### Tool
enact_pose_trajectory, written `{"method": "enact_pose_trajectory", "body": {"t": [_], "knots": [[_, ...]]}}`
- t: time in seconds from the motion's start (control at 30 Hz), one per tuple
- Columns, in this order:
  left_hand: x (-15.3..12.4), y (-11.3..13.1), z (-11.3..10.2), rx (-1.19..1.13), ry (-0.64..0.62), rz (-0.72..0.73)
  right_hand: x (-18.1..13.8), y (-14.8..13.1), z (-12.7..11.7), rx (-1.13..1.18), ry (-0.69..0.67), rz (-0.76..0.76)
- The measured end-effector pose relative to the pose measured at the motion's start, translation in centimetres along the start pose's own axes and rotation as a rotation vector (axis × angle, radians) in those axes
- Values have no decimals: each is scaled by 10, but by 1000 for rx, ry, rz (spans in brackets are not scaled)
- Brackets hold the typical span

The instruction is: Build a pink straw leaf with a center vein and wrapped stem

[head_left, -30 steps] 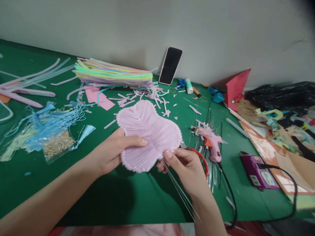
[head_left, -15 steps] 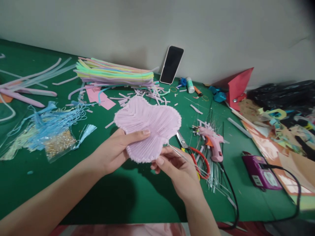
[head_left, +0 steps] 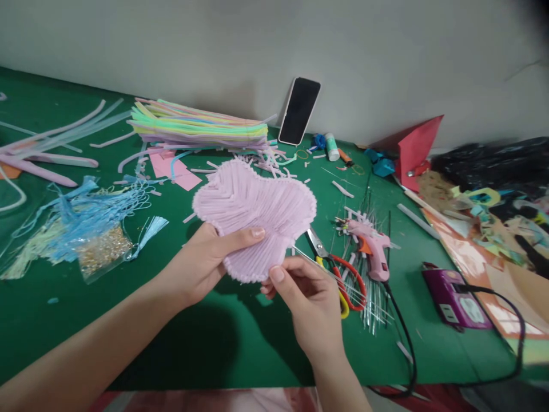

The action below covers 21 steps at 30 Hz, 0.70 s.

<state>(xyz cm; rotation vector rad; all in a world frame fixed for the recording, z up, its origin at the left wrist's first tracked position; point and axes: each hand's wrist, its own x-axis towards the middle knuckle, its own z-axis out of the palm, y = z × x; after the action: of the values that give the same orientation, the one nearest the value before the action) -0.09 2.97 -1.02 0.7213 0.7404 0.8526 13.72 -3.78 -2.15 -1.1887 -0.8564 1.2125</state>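
A lilac pipe-cleaner shape (head_left: 253, 200) with rounded lobes and a fuzzy edge is held up over the table. My left hand (head_left: 206, 260) grips it from the left, thumb lying across its face and the other fingers hidden behind. At its lower right edge, my right hand (head_left: 311, 300) pinches the rim between thumb and fingers. Red-and-yellow-handled scissors (head_left: 337, 266) lie just beyond my right hand. Right of them, a pink glue gun (head_left: 371, 246) rests on thin clear strips and wires (head_left: 377, 312).
Bundled pastel pipe cleaners (head_left: 201, 129) lie at the back beside a leaning phone (head_left: 300, 111). Blue tassels (head_left: 86, 212) and a bag of gold beads (head_left: 105, 249) are at left. A purple power box (head_left: 454, 300) with a black cable stands at right, near paper scraps (head_left: 480, 229).
The lilac shape has tilted slightly and shifted a little up and left at its upper lobe. My right hand has moved slightly left, its thumb now on the rim.
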Motion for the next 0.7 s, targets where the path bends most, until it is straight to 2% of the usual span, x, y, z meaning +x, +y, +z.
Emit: {"method": "enact_pose_trajectory", "body": {"t": [0.27,0.47,0.7], "knots": [[0,-2,2,-5,-47,22,1,0,0,-7,-10,5],[-1,-5,3,36,-47,101,-3,0,-1,17,89,-31],[-4,-12,2,167,27,174,2,3,7,235,214,82]]}}
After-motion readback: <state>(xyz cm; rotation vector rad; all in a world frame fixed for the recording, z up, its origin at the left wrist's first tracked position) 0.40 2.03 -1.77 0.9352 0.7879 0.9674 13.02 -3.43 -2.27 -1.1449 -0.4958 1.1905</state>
